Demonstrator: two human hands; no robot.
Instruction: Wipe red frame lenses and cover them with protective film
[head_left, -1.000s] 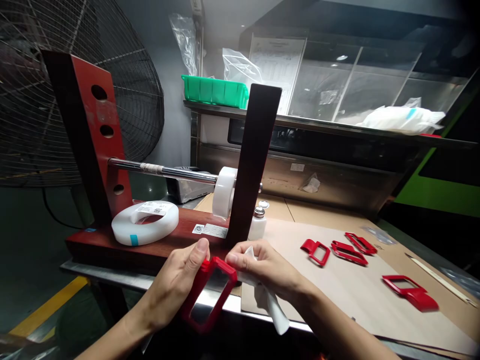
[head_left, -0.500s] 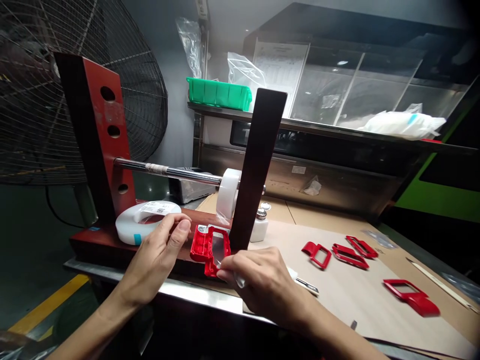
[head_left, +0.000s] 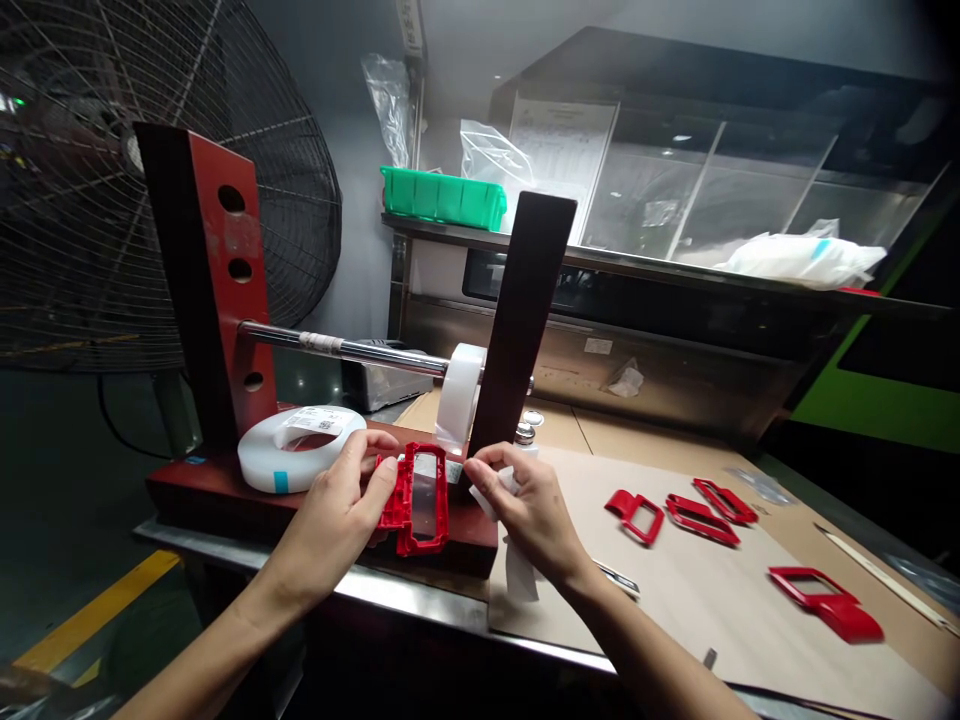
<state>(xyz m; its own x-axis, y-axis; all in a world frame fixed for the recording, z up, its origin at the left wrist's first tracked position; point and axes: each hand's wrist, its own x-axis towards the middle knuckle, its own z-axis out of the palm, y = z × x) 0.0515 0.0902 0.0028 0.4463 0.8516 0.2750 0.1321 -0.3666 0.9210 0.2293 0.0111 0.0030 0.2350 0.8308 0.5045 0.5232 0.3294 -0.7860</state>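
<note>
My left hand [head_left: 341,500] grips a red plastic frame [head_left: 444,510] by its left side, thumb on top. A clear pane or film appears to fill the frame's window. Just right of it, my right hand [head_left: 529,505] is closed on a crumpled white wipe [head_left: 521,570], whose loose end hangs below the fingers. Behind my left hand, a wide roll of clear film [head_left: 259,462] with a label lies flat on the wooden base. A narrower film roll [head_left: 459,400] sits on the metal rod [head_left: 360,350] above the red frame.
Two uprights of the wooden stand [head_left: 529,310] rise beside my work. Several red frames [head_left: 832,605] lie on the brown sheet to the right, along with a cutter knife [head_left: 616,578]. A white dispenser bottle [head_left: 526,438] stands behind the right upright. A large fan [head_left: 300,200] is at left.
My left hand has closed on the red frame, which has turned more upright. My right hand has let go of it and moved up and right with the wipe. The view has shifted slightly.
</note>
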